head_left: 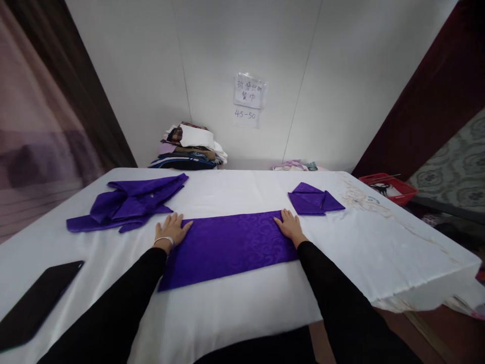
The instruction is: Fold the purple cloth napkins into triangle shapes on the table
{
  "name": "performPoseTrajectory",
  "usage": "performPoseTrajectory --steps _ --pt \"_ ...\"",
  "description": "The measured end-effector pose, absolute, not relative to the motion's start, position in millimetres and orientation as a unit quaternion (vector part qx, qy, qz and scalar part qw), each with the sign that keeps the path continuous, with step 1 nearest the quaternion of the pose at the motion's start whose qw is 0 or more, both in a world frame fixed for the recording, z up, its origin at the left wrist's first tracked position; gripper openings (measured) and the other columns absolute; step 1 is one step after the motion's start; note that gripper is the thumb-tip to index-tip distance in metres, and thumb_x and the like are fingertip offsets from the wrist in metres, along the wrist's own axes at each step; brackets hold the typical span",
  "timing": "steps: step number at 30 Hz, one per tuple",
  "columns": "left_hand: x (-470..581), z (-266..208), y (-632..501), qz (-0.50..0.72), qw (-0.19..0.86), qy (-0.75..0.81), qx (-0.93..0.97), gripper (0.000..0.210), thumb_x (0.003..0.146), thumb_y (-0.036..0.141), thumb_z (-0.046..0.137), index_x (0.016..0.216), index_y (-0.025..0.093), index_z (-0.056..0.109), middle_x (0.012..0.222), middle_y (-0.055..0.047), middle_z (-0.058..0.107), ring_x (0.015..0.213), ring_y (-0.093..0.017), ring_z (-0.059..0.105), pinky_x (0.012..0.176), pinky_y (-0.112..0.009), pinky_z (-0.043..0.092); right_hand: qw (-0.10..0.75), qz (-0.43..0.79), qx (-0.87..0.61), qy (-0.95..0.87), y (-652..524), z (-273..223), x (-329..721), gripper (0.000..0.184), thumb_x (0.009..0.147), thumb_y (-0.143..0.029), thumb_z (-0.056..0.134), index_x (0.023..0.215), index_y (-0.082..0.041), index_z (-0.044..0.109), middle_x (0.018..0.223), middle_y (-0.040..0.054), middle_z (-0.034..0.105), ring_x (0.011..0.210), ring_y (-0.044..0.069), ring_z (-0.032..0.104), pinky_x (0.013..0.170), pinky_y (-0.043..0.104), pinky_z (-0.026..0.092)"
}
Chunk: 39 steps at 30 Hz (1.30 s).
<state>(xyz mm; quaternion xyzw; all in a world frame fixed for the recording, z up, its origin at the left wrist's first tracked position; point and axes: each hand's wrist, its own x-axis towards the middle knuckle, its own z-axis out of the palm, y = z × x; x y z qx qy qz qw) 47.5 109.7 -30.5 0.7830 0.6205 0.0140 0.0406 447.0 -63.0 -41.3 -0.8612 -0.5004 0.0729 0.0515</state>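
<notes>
A purple patterned cloth napkin (231,247), folded into a long rectangle, lies flat in front of me on the white tablecloth (242,313). My left hand (171,231) rests with fingers spread on its far left corner, a bracelet at the wrist. At the opposite end, my right hand (290,226) lies open on the far right corner. Beyond it sits another purple napkin (313,199), folded into a pointed shape. Crumpled purple napkins (129,202) lie in a loose heap at the back left.
A black tablet-like object (40,301) lies at the near left. Piled clothes (191,146) stand behind the table by the wall. Handwritten paper signs (248,98) hang above. A red basket (397,189) sits off the right edge.
</notes>
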Motion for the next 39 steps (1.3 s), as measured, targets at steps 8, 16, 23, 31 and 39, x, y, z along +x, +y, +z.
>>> performPoseTrajectory --steps 8,16,23,31,39 --pt "80 -38 54 0.036 0.041 0.506 0.861 0.067 0.086 0.057 0.028 0.139 0.016 0.032 0.149 -0.01 0.023 0.138 -0.026 0.014 0.109 -0.051 0.011 0.096 0.052 -0.793 -0.6 -49 -29 362 0.073 0.089 -0.058 0.025 0.143 -0.008 0.022 0.15 0.0131 0.014 0.139 0.026 0.004 0.108 0.05 0.001" --pt "77 -40 56 0.036 0.044 0.497 0.866 0.067 0.087 0.058 0.026 0.14 0.017 0.03 0.149 -0.007 0.024 0.138 -0.025 0.015 0.109 -0.049 0.013 0.121 0.069 -0.675 -0.725 -65 -43 285 0.071 0.087 -0.062 0.026 0.141 -0.016 0.029 0.148 0.0104 0.026 0.137 0.025 0.016 0.109 0.048 0.007" --pt "79 -39 55 0.047 0.055 0.493 0.867 0.068 0.087 0.059 0.026 0.139 0.017 0.032 0.149 -0.009 0.025 0.138 -0.026 0.015 0.109 -0.05 0.012 0.064 0.019 -0.816 -0.574 -133 -53 410 0.064 0.09 -0.053 0.026 0.141 -0.015 0.028 0.149 0.0092 0.023 0.137 0.025 0.016 0.108 0.049 0.013" --pt "48 -24 38 0.128 0.054 0.604 0.784 0.054 0.088 0.045 0.035 0.131 0.014 0.042 0.14 -0.013 0.041 0.127 -0.027 0.038 0.102 -0.04 0.032 0.055 -0.012 -0.838 -0.543 -165 -46 419 0.063 0.091 -0.049 0.025 0.14 -0.009 0.029 0.148 0.0128 0.023 0.137 0.026 0.015 0.107 0.052 0.012" --pt "21 -14 -10 0.08 0.063 0.655 0.748 0.057 0.082 0.038 0.043 0.132 0.012 0.037 0.123 -0.017 0.052 0.105 -0.028 0.056 0.086 -0.039 0.044 0.12 0.084 -0.664 -0.733 -123 -23 300 0.068 0.088 -0.058 0.03 0.141 -0.016 0.029 0.149 0.009 0.02 0.138 0.024 0.011 0.11 0.046 0.002"
